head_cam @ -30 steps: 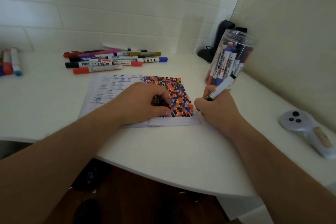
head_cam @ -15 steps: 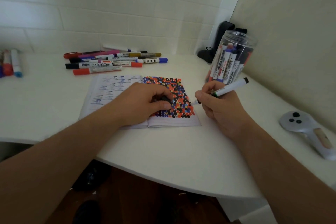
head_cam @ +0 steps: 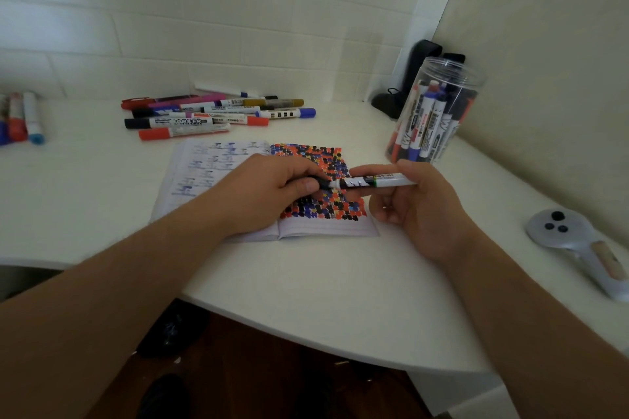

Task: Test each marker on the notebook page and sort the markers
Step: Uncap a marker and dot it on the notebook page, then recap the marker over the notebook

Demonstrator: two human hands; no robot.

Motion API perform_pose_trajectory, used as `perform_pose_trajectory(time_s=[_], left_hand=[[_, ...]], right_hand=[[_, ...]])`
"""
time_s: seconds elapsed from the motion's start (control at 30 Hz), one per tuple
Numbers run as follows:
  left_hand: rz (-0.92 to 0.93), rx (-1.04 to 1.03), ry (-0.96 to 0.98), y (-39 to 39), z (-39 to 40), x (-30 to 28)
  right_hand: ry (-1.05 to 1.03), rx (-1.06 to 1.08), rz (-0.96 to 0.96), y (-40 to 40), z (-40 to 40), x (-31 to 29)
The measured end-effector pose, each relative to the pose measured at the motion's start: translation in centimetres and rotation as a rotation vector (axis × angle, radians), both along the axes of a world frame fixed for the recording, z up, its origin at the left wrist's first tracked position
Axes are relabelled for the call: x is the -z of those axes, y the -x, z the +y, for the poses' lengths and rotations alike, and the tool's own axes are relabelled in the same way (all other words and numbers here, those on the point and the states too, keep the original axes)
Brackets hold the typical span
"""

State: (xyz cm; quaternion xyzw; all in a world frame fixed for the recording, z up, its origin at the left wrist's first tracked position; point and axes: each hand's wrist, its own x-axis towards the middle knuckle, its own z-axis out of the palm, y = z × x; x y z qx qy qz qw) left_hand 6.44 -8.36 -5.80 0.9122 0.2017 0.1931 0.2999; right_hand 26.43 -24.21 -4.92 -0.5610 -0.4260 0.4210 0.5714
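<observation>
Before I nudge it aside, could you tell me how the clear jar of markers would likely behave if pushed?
The clear jar is tall, narrow and lidless, so a high push may tip it. The markers inside lean loosely, so they would probably rattle or spill.

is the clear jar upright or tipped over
Upright. The clear jar stands on its base on the table, its open mouth facing up, with markers standing inside it.
</observation>
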Motion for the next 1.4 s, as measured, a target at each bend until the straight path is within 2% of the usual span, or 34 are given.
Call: perform_pose_trajectory(time_s=[0.1, 0.3, 0.43, 0.7, 0.83, 0.93, 1.0, 1.1, 1.17, 1.4], left_hand=[[0.002, 0.005, 0.007, 0.1, -0.1, -0.1], [-0.086, -0.018, 0.131, 0.1, 0.5, 0.3], [-0.131, -0.053, 0.148, 0.0, 0.9, 0.6], [-0.149, -0.123, 0.130, 0.1, 0.4, 0.2], [-0.038, -0.103, -0.170, 0.1, -0.7, -0.1], [-0.006, -0.215, -0.363, -0.1, -1.0, 0.0], [-0.027, -0.301, -0.402, 0.3, -0.7, 0.0], [-0.086, -0.364, -0.449, 2.1, 0.4, -0.6], [-0.040, -0.370, -0.471, 4.1, 1.2, -1.1], [0.218, -0.506, -0.590, 15.6, 4.3, -1.1]], right_hand=[[-0.008, 0.020, -0.026, 0.0, 0.1, 0.1], [-0.124, 0.313, -0.114, -0.2, 0.8, 0.4], [-0.094, 0.306, -0.302, 0.5, 1.2, 0.9], [-0.044, 0.346, -0.469, 1.3, 1.5, 1.0], [-0.086, 0.383, -0.537, 1.9, 1.5, 1.2], [-0.057, 0.395, -0.508, 2.0, 1.3, 1.4], [-0.003, 0.391, -0.577, 2.0, 1.3, 1.5], [0.070, 0.305, -0.874, 2.2, 1.5, 1.9], [0.061, 0.276, -1.058, 2.1, 1.6, 2.1], [0.013, 0.186, -1.247, 2.4, 2.2, 3.0]])
